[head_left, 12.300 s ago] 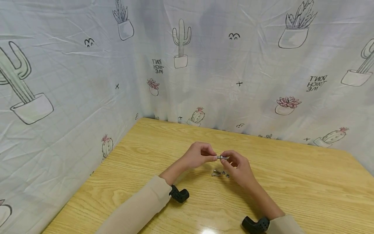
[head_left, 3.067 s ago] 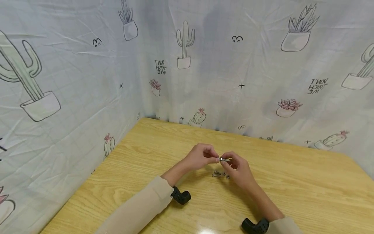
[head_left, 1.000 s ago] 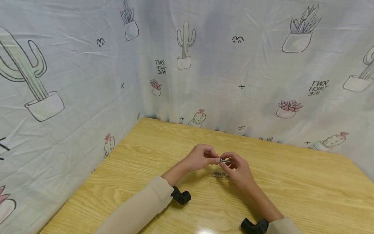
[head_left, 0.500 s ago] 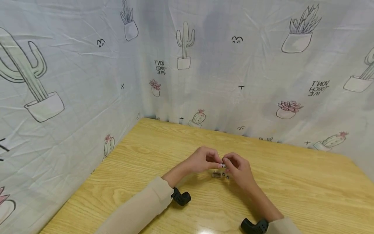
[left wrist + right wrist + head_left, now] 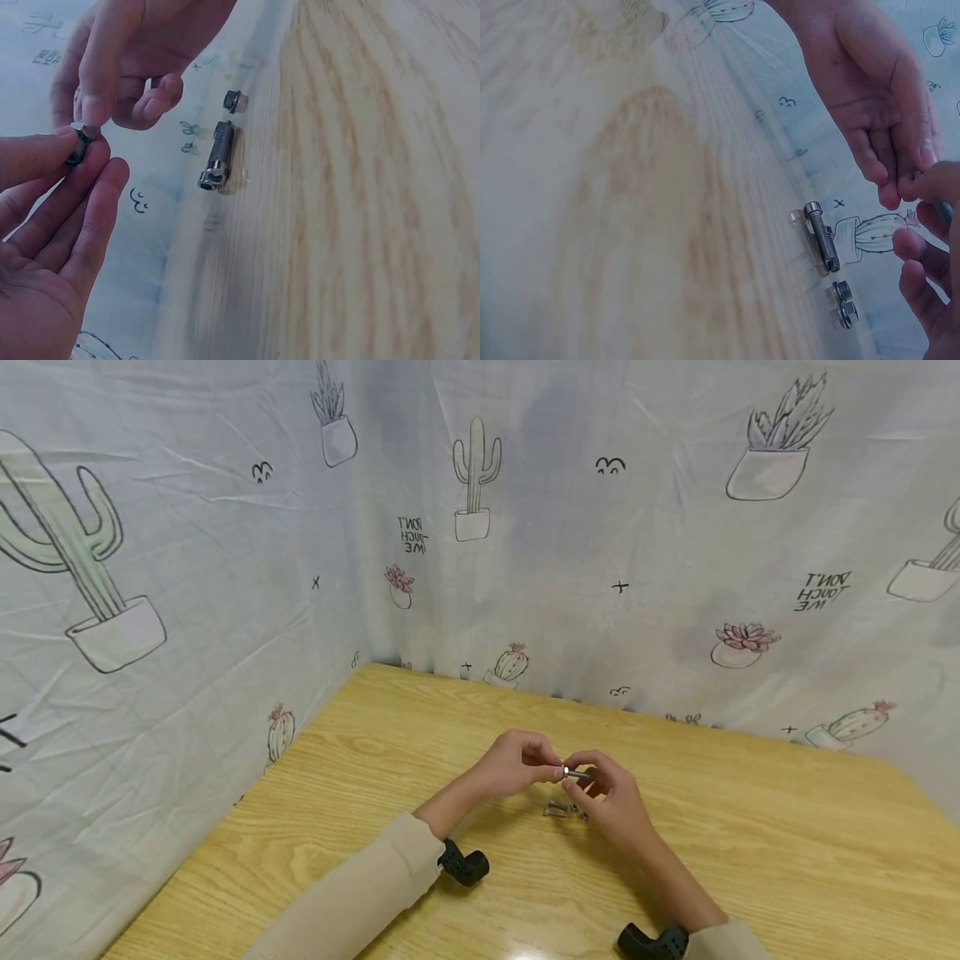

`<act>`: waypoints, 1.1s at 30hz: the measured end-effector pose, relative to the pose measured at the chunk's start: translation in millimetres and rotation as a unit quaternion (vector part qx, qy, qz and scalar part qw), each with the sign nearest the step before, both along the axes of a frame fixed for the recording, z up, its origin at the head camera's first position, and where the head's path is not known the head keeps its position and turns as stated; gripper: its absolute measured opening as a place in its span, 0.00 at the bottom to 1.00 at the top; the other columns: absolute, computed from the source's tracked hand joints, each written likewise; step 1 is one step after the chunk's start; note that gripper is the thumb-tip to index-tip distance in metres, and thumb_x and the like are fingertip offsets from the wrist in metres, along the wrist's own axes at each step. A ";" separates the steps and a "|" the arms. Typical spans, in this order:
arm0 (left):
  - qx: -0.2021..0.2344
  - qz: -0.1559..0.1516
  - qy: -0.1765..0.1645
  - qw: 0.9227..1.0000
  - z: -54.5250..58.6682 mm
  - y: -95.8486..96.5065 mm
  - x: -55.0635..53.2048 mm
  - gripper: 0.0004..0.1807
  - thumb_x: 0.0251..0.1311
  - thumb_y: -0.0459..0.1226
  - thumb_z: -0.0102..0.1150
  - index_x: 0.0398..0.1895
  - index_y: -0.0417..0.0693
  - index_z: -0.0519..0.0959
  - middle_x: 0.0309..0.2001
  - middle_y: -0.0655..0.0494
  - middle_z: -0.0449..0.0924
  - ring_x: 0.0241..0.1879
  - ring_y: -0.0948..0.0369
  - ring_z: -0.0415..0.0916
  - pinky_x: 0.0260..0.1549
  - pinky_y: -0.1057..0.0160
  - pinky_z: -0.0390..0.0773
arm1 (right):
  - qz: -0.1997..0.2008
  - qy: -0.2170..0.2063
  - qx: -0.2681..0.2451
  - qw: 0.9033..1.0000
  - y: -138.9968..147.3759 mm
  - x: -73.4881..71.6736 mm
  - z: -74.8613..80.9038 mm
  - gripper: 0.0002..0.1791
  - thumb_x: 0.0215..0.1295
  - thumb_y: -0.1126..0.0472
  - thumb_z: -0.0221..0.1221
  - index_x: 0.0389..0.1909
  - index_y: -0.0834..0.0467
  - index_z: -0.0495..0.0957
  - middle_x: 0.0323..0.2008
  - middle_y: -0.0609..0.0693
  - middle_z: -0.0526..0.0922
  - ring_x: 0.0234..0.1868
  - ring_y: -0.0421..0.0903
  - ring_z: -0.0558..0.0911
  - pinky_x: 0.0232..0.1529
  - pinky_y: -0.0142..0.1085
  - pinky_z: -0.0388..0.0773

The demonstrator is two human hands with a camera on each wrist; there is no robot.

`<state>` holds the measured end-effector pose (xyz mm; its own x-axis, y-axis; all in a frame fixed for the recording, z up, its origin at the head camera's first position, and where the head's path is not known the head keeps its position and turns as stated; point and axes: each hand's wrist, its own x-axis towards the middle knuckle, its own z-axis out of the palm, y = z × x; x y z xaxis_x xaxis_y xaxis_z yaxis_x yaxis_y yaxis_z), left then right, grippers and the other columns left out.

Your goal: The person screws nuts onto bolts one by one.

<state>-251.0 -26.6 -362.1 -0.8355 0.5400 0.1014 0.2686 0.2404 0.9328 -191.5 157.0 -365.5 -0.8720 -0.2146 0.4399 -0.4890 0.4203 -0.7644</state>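
Observation:
My left hand (image 5: 517, 766) pinches one end of a metal bolt (image 5: 579, 774) between thumb and fingers, hiding that end. A nut (image 5: 566, 772) sits on the bolt right at the left fingertips, and the bare shank points to the right. My right hand (image 5: 615, 793) has its thumb and index finger curled at the nut, gripping it. In the left wrist view the nut (image 5: 79, 144) shows between both hands' fingertips. Below the hands, two socket-head bolts (image 5: 821, 236) lie side by side on the wooden table (image 5: 420, 710), with two flanged nuts (image 5: 844, 300) close by.
A pale curtain (image 5: 540, 527) printed with cactus drawings hangs behind the table and along its left side. Each wrist carries a black camera mount, the left mount (image 5: 465, 864) and the right mount (image 5: 652, 941) both low over the table.
Since the oldest frame the nut has shifted along the bolt to the left fingertips, leaving more shank to its right. Half a second ago both hands dipped slightly; they are back up now.

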 end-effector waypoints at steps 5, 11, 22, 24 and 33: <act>-0.006 -0.001 -0.002 1.000 -0.3 0.3 0.4 0.03 0.60 0.38 0.65 0.32 0.49 0.84 0.36 0.53 0.86 0.38 0.61 0.83 0.41 0.67 0.81 | -0.002 0.006 0.000 1.000 -0.3 0.7 0.3 0.09 0.63 0.71 0.60 0.43 0.62 0.78 0.41 0.56 0.83 0.33 0.38 0.84 0.29 0.33 0.79; -0.008 -0.033 0.015 0.999 -1.9 -0.4 -0.6 0.02 0.60 0.37 0.65 0.34 0.50 0.84 0.38 0.55 0.86 0.38 0.67 0.83 0.43 0.69 0.81 | 0.023 -0.004 -0.030 0.999 2.4 -1.6 -3.1 0.05 0.68 0.71 0.55 0.40 0.64 0.79 0.30 0.60 0.81 0.24 0.46 0.81 0.25 0.35 0.78; -0.019 -0.074 0.045 0.996 -0.1 0.2 3.3 0.02 0.60 0.37 0.64 0.34 0.49 0.84 0.37 0.56 0.86 0.38 0.70 0.82 0.43 0.71 0.81 | -0.003 0.005 -0.059 0.998 14.5 -20.1 -31.0 0.06 0.71 0.66 0.54 0.39 0.64 0.79 0.29 0.49 0.81 0.21 0.49 0.79 0.25 0.37 0.80; -0.018 -0.063 0.043 0.997 -1.0 -0.1 2.5 0.02 0.61 0.37 0.64 0.34 0.50 0.84 0.37 0.57 0.86 0.38 0.70 0.82 0.43 0.70 0.81 | 0.001 0.006 -0.066 0.998 14.0 -19.5 -31.3 0.06 0.71 0.68 0.53 0.40 0.64 0.79 0.27 0.52 0.79 0.20 0.50 0.77 0.24 0.36 0.79; -0.005 -0.021 0.024 0.999 -5.2 -5.0 0.0 0.02 0.61 0.37 0.63 0.33 0.50 0.84 0.35 0.55 0.87 0.37 0.56 0.84 0.38 0.67 0.81 | 0.008 0.034 -0.005 0.999 -1.9 0.8 -7.9 0.10 0.62 0.73 0.59 0.44 0.64 0.77 0.40 0.58 0.81 0.31 0.45 0.85 0.28 0.32 0.77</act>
<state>-251.0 -31.6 -367.3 -0.8064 0.5754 0.1364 0.3238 0.2366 0.9161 -190.6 155.0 -373.4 -0.8366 -0.2225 0.5006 -0.5464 0.4042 -0.7335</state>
